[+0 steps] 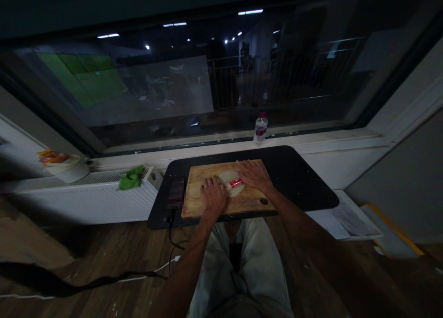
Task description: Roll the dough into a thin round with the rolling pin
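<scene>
A flat round of dough (pixel 234 191) lies on a wooden cutting board (pixel 204 203). Across the dough is a short pale rolling pin (pixel 236 183) with a red label, its ends partly hidden by my hands. My left hand (pixel 213 195) is at the pin's left end, fingers bent over it and knuckles up. At the right side, my right hand (pixel 254 174) lies palm down with its fingers stretched out, over the dough's edge and beside the pin's right end. Whether the right palm presses on the pin cannot be made out.
The board rests on a black tabletop (pixel 301 184), with a dark phone-like object (pixel 176 192) on its left. A water bottle (pixel 260 129) stands on the windowsill behind. A green cloth (pixel 131 177) hangs over the radiator (pixel 114 202). Cables (pixel 169 244) run below the left edge.
</scene>
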Demonstrator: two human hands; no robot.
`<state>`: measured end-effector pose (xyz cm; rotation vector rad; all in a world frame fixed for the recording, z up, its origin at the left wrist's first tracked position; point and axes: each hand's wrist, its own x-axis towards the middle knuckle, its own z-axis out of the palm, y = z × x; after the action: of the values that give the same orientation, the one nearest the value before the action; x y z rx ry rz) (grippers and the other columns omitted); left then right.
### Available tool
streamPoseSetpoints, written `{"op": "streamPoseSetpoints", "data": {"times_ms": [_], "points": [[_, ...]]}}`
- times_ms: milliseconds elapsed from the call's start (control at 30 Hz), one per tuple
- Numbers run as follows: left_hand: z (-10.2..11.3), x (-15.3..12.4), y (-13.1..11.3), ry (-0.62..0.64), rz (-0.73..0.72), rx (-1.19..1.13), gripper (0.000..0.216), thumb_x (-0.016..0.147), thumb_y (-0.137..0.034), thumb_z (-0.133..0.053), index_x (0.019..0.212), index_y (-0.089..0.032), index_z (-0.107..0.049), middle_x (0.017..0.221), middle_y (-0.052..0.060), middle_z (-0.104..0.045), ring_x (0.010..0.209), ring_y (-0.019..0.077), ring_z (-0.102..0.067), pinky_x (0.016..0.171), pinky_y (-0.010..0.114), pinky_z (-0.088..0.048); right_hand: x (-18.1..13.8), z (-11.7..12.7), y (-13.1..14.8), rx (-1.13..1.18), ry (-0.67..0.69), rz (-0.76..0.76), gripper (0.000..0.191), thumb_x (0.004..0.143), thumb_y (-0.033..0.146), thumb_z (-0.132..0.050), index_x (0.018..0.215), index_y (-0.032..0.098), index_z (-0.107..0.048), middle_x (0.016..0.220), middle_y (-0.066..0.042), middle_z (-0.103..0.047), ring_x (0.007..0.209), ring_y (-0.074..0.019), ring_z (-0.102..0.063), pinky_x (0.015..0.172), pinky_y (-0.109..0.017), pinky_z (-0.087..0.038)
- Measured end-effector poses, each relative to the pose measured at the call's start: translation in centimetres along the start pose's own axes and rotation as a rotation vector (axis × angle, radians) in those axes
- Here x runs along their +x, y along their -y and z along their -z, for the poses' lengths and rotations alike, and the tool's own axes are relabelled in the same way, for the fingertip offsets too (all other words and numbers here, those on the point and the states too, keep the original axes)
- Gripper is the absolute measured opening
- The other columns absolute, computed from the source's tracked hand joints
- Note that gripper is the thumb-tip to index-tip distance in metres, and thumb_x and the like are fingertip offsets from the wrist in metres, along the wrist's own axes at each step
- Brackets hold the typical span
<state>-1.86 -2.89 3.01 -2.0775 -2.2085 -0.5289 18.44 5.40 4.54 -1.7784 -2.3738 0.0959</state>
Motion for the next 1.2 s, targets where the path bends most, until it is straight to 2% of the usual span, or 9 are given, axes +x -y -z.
{"op": "streamPoseSetpoints", "data": {"times_ms": [100,300,500,667,800,933,1000,1067,1200], "points": [[0.2,-0.5,-0.1,0.018,-0.009,-0.005,0.045,0.114,-0.029,-0.043,0.150,-0.012,-0.065,0.145,0.022,-0.073,0.141,0.0368,-0.065,0.118,0.053,-0.052,-0.9,0.1,0.0,-0.008,-0.031,0.002,0.063,0.117,0.049,-0.041,0.176,0.026,-0.049,0.174,-0.009,-0.058,0.162,-0.0321,-0.048,0.140,-0.053,-0.023],[-0.2,-2.3,-0.6,0.021,-0.034,-0.021,0.052,0.112,-0.028,-0.045,0.159,-0.009,-0.061,0.156,0.026,-0.068,0.155,0.0391,-0.057,0.126,0.057,-0.047,-2.6,0.2,0.1,-0.008,-0.030,-0.009,0.061,0.117,0.043,-0.043,0.175,0.026,-0.049,0.179,-0.009,-0.052,0.168,-0.0311,-0.041,0.142,-0.057,-0.019],[-1.2,-5.0,-1.0,-0.049,-0.101,-0.040,0.062,0.112,-0.025,-0.043,0.172,-0.011,-0.051,0.170,0.025,-0.059,0.162,0.0403,-0.053,0.132,0.062,-0.042,-3.8,0.1,0.0,0.001,-0.043,-0.004,0.061,0.120,0.040,-0.039,0.176,0.017,-0.049,0.182,-0.012,-0.047,0.169,-0.0278,-0.040,0.139,-0.042,-0.029],[-1.1,-5.9,-1.1,-0.044,-0.149,-0.021,0.061,0.114,-0.029,-0.044,0.171,-0.010,-0.052,0.176,0.023,-0.051,0.167,0.0401,-0.046,0.135,0.060,-0.039,-4.0,-0.9,-0.6,0.002,-0.038,-0.017,0.060,0.119,0.039,-0.044,0.175,0.021,-0.049,0.181,-0.011,-0.048,0.170,-0.0258,-0.039,0.140,-0.048,-0.028],[-0.7,-4.9,-0.6,-0.020,-0.195,-0.012,0.058,0.116,-0.032,-0.042,0.169,-0.012,-0.055,0.175,0.022,-0.053,0.166,0.0415,-0.046,0.133,0.062,-0.039,-4.5,-1.6,-1.1,-0.002,-0.063,-0.015,0.060,0.120,0.044,-0.042,0.177,0.026,-0.046,0.181,-0.009,-0.048,0.170,-0.0254,-0.039,0.140,-0.050,-0.026],[-0.1,-2.8,0.8,0.032,-0.268,-0.002,0.056,0.115,-0.032,-0.042,0.167,-0.018,-0.057,0.174,0.019,-0.055,0.168,0.0405,-0.042,0.133,0.063,-0.036,-5.6,-1.1,-1.8,0.015,-0.038,0.041,0.061,0.120,0.048,-0.043,0.178,0.031,-0.043,0.184,-0.009,-0.043,0.171,-0.0269,-0.036,0.141,-0.054,-0.021],[0.2,-1.6,1.6,0.046,-0.313,-0.003,0.054,0.116,-0.034,-0.040,0.164,-0.019,-0.059,0.172,0.018,-0.058,0.170,0.0387,-0.039,0.135,0.061,-0.032,-6.1,-0.6,-2.3,0.033,-0.016,0.110,0.061,0.118,0.050,-0.050,0.176,0.030,-0.048,0.182,-0.010,-0.046,0.169,-0.0288,-0.036,0.141,-0.055,-0.018],[0.4,-0.4,2.1,0.053,-0.338,-0.022,0.053,0.116,-0.036,-0.042,0.162,-0.018,-0.059,0.169,0.019,-0.060,0.170,0.0381,-0.038,0.136,0.060,-0.030,-6.4,-0.3,-2.8,0.053,-0.011,0.177,0.057,0.116,0.049,-0.057,0.168,0.027,-0.059,0.174,-0.013,-0.055,0.164,-0.0299,-0.042,0.140,-0.054,-0.019],[0.9,1.0,1.9,-0.074,-0.165,-0.089,0.059,0.114,-0.038,-0.049,0.167,-0.012,-0.048,0.169,0.025,-0.056,0.162,0.0386,-0.046,0.133,0.058,-0.036,-6.4,-0.3,-3.6,0.089,-0.028,0.164,0.041,0.115,0.040,-0.061,0.151,0.024,-0.074,0.151,-0.013,-0.070,0.149,-0.0285,-0.055,0.132,-0.048,-0.034]]}}
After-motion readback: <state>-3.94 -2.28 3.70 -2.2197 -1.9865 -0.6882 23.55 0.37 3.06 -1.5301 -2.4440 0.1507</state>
